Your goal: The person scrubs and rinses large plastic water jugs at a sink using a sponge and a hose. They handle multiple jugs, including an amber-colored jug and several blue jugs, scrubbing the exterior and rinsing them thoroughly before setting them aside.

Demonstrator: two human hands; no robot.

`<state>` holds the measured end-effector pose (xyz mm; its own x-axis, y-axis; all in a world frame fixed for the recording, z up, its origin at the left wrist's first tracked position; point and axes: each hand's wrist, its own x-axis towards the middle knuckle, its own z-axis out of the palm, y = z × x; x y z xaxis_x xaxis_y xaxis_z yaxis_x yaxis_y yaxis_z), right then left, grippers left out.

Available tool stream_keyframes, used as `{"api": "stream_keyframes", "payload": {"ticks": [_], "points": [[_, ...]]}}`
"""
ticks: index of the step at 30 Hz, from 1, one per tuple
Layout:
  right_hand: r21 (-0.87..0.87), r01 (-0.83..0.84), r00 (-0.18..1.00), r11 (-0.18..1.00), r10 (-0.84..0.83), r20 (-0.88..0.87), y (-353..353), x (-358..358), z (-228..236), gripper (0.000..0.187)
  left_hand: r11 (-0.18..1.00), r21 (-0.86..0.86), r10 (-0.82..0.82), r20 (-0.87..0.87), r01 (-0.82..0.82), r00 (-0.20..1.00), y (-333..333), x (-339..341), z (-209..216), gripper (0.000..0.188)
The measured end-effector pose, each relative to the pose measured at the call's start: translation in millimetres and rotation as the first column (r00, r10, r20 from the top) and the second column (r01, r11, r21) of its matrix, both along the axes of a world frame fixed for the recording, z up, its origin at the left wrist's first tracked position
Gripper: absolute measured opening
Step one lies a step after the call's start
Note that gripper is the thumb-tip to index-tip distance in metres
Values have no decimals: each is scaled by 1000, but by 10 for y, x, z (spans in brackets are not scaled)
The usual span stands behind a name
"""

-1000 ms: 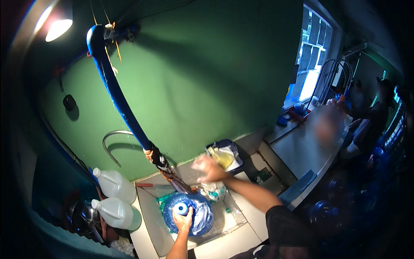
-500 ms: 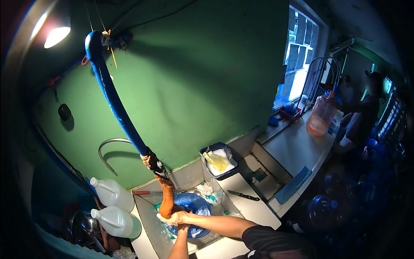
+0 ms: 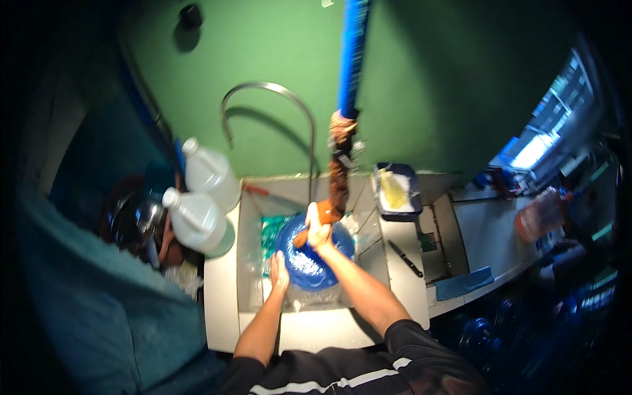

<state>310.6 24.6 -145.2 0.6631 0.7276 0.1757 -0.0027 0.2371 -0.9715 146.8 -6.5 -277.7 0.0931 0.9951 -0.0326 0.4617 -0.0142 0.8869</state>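
The right hand (image 3: 319, 227) is closed around the orange-brown lower end of the hanging hose (image 3: 342, 128), above the blue bottle (image 3: 315, 260). The left hand (image 3: 280, 271) is open, fingers straight, against the bottle's left side. The bottle sits in the sink (image 3: 249, 263), its top glistening white; whether it holds anything cannot be told. On the worktop (image 3: 222, 289) right of the sink, a dark blue tub (image 3: 400, 216) contains white suds (image 3: 406, 197) and a yellow cloth (image 3: 395, 192). Left of the sink stand two translucent jugs, the rear jug (image 3: 212, 174) and the front jug (image 3: 197, 222), the latter pale green low down. Half a second ago, both hands were together at the hose's end; now they are apart.
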Motion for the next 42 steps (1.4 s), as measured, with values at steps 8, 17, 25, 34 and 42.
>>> {"api": "stream_keyframes", "payload": {"ticks": [8,17,25,34,42], "points": [[-509,-156,699,847,459,549,508,260,229,58,881,415,-190,-126,226,974,81,110,206,67],[-341,-767,577,543,817,4,682,275,-348,32,996,-89,30,371,3,928,380,42,-387,56],[-758,-597,138,263,964,226,-152,119,338,40,926,-371,206,664,77,719,453,-51,-661,67],[-874,-268,454,405,853,256,-562,1085,493,31,957,-276,20,364,87,931,381,-93,-163,71],[-697,-264,610,667,675,414,-65,421,-117,49,924,17,-373,-167,381,912,883,292,202,62]]}}
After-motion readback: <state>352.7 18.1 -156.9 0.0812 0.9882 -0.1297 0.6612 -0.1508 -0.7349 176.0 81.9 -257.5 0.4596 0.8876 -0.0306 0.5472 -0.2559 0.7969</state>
